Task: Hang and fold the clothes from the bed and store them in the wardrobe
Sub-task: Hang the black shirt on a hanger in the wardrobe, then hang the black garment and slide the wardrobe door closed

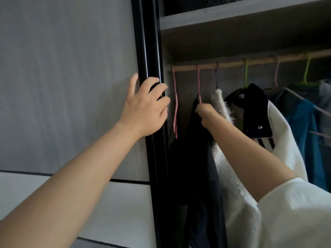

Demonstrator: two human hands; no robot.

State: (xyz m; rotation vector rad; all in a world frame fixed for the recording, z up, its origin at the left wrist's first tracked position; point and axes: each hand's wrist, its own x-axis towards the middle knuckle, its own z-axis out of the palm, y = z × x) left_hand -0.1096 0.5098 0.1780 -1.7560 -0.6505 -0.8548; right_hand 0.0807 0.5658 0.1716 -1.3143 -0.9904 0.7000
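The wardrobe stands open, with a wooden rail [232, 64] under a grey shelf [232, 17]. My left hand [146, 106] grips the black edge of the sliding door [150, 51], fingers curled round it. My right hand [204, 111] reaches inside and pinches the base of a pink hanger [198, 81] that is hooked on the rail. A dark garment [195, 158] hangs from that hanger below my hand. An empty pink hanger [175, 108] hangs to its left.
To the right on the rail hang a fuzzy white garment [222, 108], a dark and white jacket [256, 113] on a green hanger [246, 74], and a teal garment [302, 122]. The grey door panel [68, 77] fills the left side.
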